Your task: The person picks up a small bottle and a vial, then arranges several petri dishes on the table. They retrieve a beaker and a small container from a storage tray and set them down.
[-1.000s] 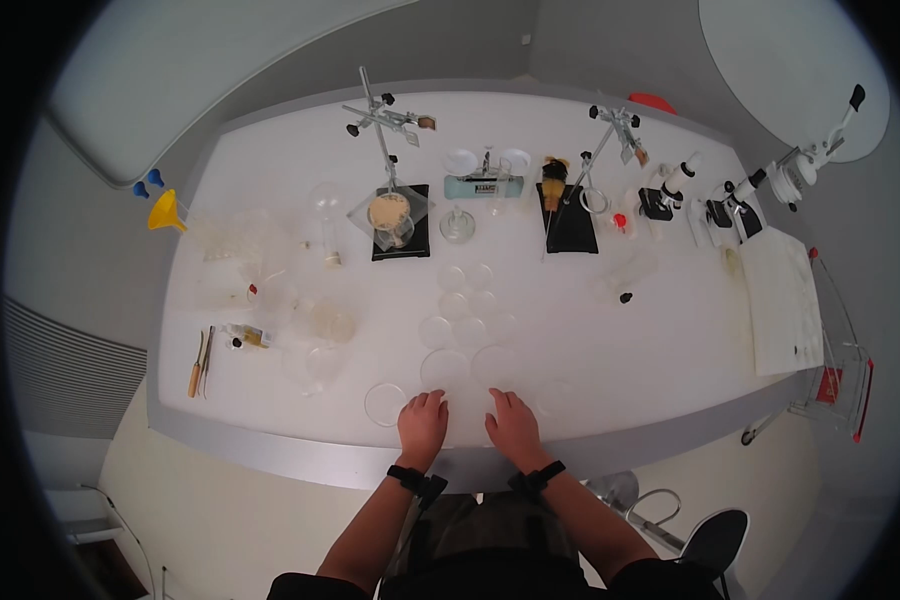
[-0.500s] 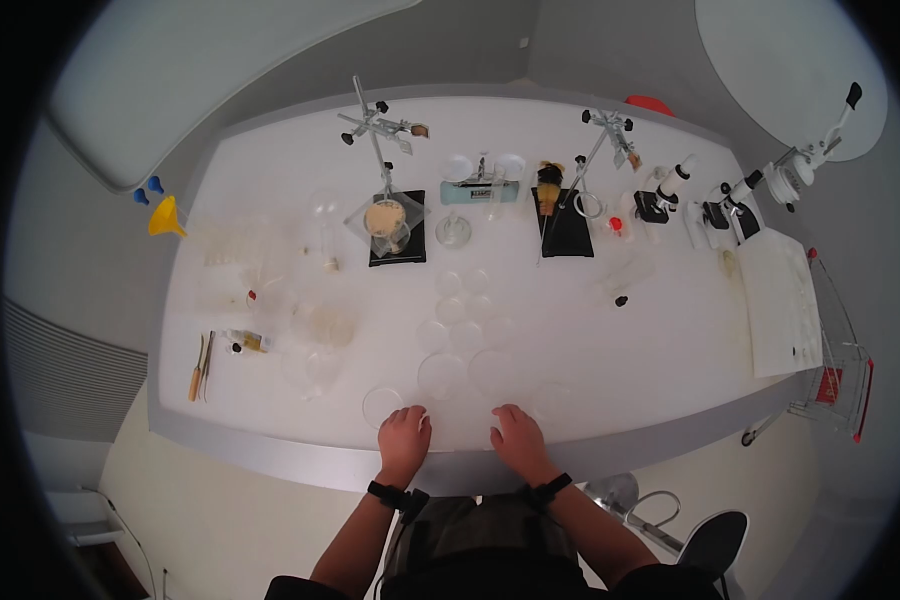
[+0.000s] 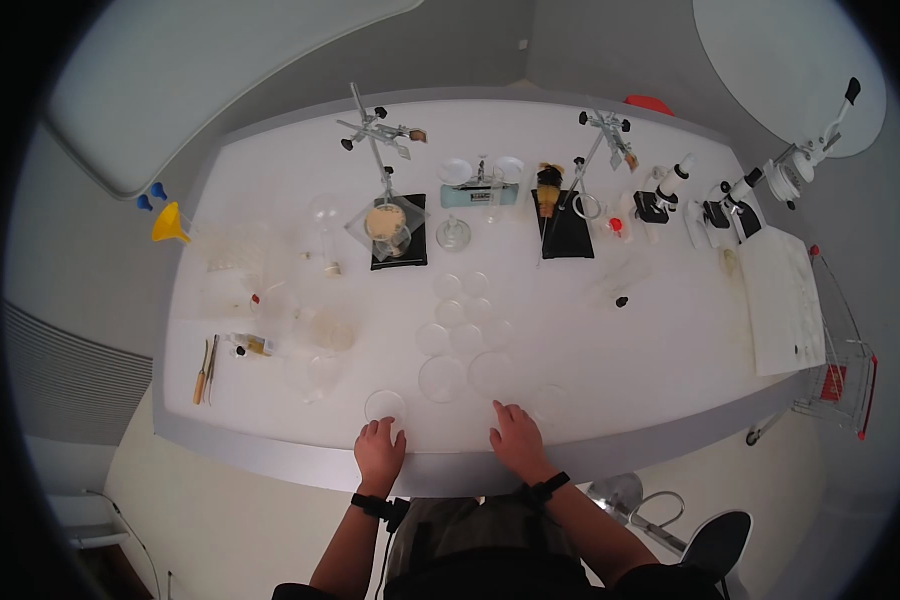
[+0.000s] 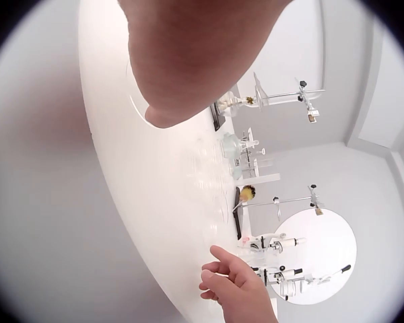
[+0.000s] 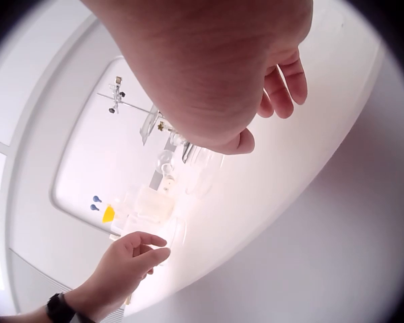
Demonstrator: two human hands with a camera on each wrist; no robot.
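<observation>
My left hand (image 3: 380,455) is at the table's front edge, its fingertips right at the near rim of a clear round glass dish (image 3: 384,403). In the right wrist view the thumb and forefinger of that left hand (image 5: 131,262) stand a little apart beside the dish. My right hand (image 3: 518,442) hovers near the front edge with nothing in it, its fingers loosely bent in the left wrist view. Ahead of it lies a large clear dish (image 3: 489,373), next to a similar dish (image 3: 442,380). Another faint dish (image 3: 551,403) lies right of this hand.
Several smaller clear dishes (image 3: 467,338) run back in rows. Behind stand two clamp stands, a blue balance (image 3: 480,194) and microscopes (image 3: 655,205). On the left are glassware, a yellow funnel (image 3: 170,222), a wooden-handled tool (image 3: 202,375) and tweezers. A white board (image 3: 782,300) lies right.
My left hand has moved left and towards my body, from beside the large dishes to the front-left dish. The right hand has barely shifted, and the dishes look unmoved.
</observation>
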